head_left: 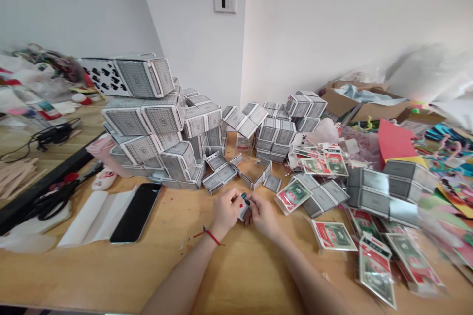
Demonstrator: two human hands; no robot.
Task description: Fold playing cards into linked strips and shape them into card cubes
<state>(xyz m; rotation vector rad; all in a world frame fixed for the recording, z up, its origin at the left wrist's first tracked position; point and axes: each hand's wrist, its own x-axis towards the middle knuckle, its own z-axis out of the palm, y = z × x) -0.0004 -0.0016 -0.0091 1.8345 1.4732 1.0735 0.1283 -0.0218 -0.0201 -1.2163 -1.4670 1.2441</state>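
Note:
My left hand [226, 206], with a red string round its wrist, is closed on one side of a small playing card [244, 212]. Opposite it, my right hand [263, 215] pinches the same card. A red mark shows on the card's face; fingers cover most of the rest. Just beyond my hands lie folded card pieces [219, 177] with grey patterned backs, and an open frame of cards [254, 177]. A loose grey card piece [272, 183] rests to the right of that frame.
Stacked card boxes [148, 123] rise at the left, with more card blocks [275, 130] at the back. A black phone [136, 212] and scissors [59, 199] lie left. Red-and-green card packs [334, 235] spread across the right, before a cardboard box [365, 106].

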